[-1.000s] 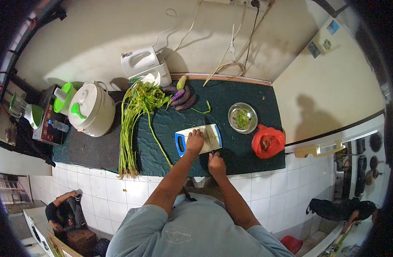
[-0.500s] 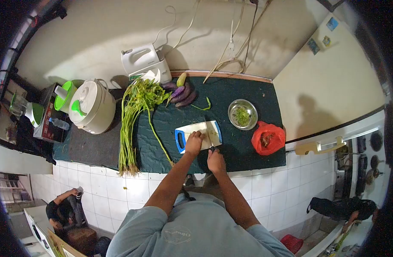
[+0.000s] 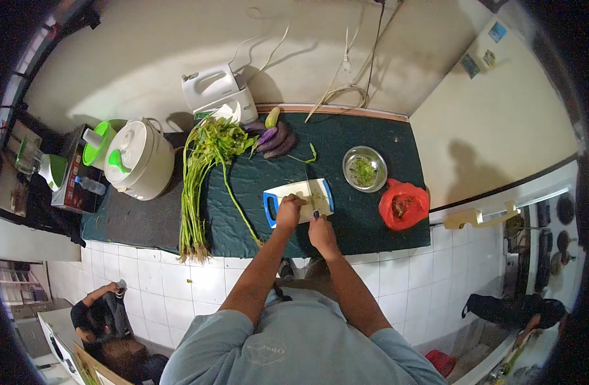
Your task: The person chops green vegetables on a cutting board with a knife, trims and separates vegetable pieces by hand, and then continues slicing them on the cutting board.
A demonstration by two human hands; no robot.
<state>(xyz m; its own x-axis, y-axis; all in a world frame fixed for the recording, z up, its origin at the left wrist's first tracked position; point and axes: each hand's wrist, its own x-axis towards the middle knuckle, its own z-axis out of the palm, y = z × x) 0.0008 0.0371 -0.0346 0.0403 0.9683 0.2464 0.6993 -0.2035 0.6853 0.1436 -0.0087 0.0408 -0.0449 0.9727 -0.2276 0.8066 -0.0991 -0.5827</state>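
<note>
My right hand (image 3: 322,234) is wrapped round the dark handle of a knife (image 3: 316,213), whose thin blade points away from me over the cutting board. My left hand (image 3: 289,212) is closed, with its fingertips on the board beside the blade; whatever it pinches is too small to make out. The white cutting board (image 3: 283,191) has blue ends, and small green bits lie near its right side. To the right stands a metal bowl (image 3: 347,173) holding chopped greens (image 3: 364,172). A single green sprig (image 3: 312,154) rests beyond the board.
Long-stemmed leafy greens (image 3: 195,192), purple eggplants (image 3: 275,142) and a white hand mixer (image 3: 217,93) sit left of the board. A rice cooker (image 3: 137,160) stands farther left. At right is a red plastic bag (image 3: 403,205). Two people (image 3: 102,314) (image 3: 516,314) are behind.
My right hand and the knife have shifted slightly away from me along the board. My left hand stays nearly in place, its fingers slightly shifted.
</note>
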